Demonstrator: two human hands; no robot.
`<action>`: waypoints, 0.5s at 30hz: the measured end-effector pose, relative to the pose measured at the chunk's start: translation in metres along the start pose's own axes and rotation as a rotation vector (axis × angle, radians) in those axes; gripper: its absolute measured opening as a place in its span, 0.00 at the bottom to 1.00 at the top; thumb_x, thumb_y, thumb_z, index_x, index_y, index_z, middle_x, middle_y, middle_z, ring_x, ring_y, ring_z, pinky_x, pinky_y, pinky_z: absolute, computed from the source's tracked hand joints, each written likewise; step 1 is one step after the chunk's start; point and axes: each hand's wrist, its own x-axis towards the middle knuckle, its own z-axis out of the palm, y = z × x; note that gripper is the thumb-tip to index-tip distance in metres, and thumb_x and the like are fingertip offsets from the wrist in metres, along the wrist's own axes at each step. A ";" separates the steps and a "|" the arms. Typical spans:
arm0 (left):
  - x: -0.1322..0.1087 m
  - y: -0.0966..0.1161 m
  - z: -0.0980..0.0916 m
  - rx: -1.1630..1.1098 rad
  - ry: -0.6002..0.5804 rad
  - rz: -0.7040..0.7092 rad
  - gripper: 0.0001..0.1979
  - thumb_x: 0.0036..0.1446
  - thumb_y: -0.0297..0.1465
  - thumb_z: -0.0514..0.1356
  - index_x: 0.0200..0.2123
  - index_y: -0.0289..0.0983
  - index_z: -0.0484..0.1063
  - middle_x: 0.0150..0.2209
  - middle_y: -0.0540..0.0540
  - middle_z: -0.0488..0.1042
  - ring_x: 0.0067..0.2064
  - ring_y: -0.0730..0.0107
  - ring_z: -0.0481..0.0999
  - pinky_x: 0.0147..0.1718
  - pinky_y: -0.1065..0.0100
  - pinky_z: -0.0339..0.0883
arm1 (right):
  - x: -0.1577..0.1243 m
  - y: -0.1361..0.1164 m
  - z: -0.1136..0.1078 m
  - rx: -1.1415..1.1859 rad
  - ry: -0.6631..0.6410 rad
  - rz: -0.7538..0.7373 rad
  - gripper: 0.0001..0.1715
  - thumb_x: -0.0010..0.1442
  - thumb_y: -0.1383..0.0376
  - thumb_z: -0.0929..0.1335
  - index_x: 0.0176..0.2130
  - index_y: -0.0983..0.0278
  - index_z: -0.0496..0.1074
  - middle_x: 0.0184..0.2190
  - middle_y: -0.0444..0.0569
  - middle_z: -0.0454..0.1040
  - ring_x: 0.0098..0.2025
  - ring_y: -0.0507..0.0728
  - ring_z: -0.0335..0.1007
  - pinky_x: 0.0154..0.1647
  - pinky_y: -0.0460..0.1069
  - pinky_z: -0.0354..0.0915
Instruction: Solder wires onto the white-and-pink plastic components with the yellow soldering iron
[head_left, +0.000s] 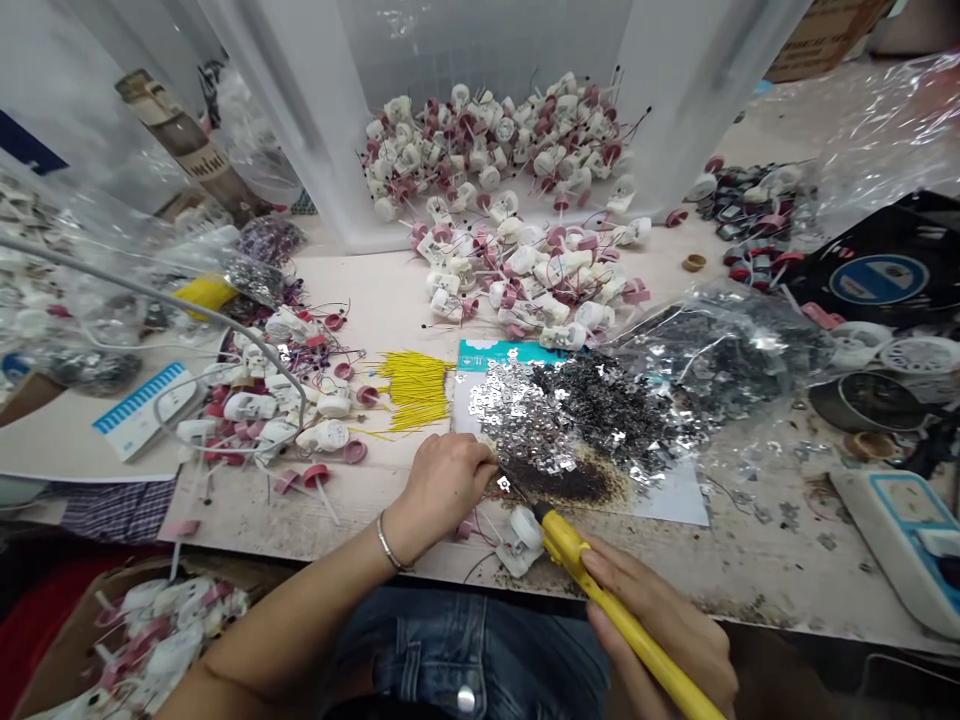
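Note:
My right hand (660, 630) is closed round a yellow-handled tool (600, 590), a soldering iron by its look, whose dark tip points up-left to a small white part (521, 535) at the table's near edge. My left hand (446, 480), a bangle on its wrist, is closed in a pinch just left of the tip; what it holds is too small to name. Right behind the tip lies a pile of small shiny metal pieces (570, 420) on a white sheet with a burnt patch (577, 485).
A clear plastic bin (675, 120) at the back holds several white-and-pink parts; more spill out in front (532, 280). Another heap (277, 400) lies at left beside a bundle of yellow wires (416, 390). A power strip (907, 540) sits right. A cardboard box (150, 620) is lower left.

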 end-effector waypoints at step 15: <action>-0.001 0.006 -0.004 -0.075 -0.045 -0.060 0.08 0.58 0.27 0.56 0.31 0.37 0.76 0.32 0.45 0.78 0.36 0.62 0.77 0.36 0.65 0.67 | -0.001 -0.012 -0.004 -0.095 0.151 0.031 0.24 0.56 0.75 0.67 0.52 0.63 0.71 0.50 0.50 0.75 0.48 0.57 0.76 0.45 0.48 0.76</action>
